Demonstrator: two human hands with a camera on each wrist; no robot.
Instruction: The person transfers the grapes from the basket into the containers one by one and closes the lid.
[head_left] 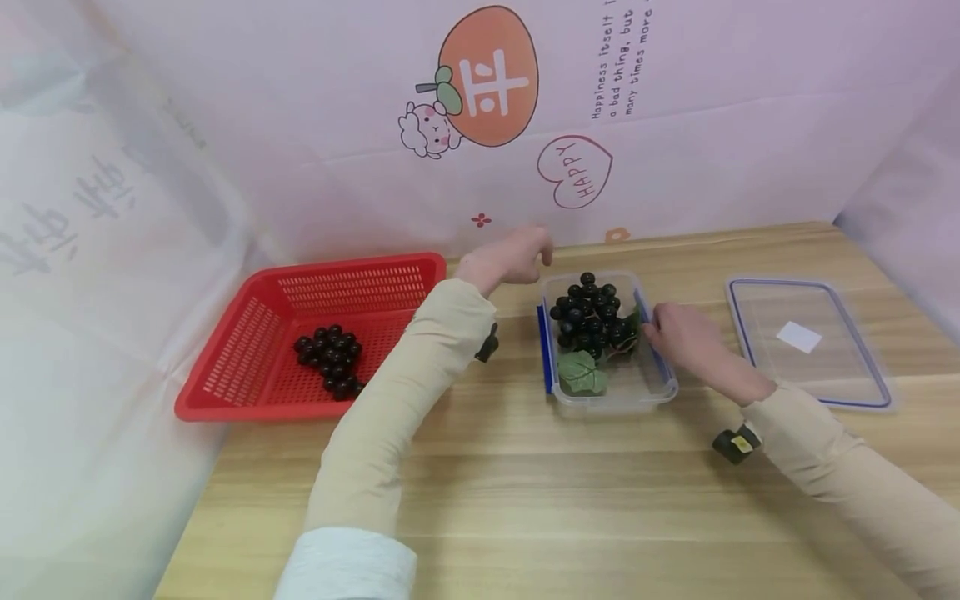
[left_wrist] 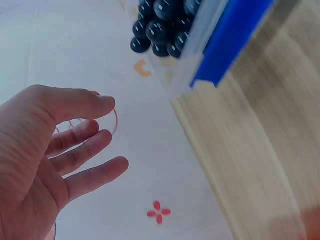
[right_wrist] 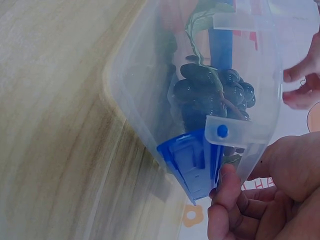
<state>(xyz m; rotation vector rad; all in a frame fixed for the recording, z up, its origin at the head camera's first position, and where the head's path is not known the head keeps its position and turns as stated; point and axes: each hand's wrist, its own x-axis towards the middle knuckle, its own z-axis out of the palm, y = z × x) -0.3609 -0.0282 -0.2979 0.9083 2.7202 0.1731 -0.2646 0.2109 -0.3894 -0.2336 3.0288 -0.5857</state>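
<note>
A clear plastic food container (head_left: pixel 615 402) with blue side latches stands on the table. Inside it lie a bunch of dark grapes (head_left: pixel 588 315) and a green leaf (head_left: pixel 581 372). My right hand (head_left: pixel 693 346) grips the container's right side; in the right wrist view, its fingers (right_wrist: pixel 227 187) are at the blue latch (right_wrist: pixel 192 160) and the rim. Beyond the container's back left corner hovers my left hand (head_left: pixel 513 257), holding nothing. In the left wrist view, its fingers (left_wrist: pixel 100 177) are spread and loosely bent, apart from the container.
A red plastic basket (head_left: pixel 225 367) at the left holds another bunch of dark grapes (head_left: pixel 330 358), partly behind my left sleeve. To the right lies a clear lid (head_left: pixel 817 375) with a blue seal and a white label. A printed white sheet (head_left: pixel 337 125) hangs behind the table.
</note>
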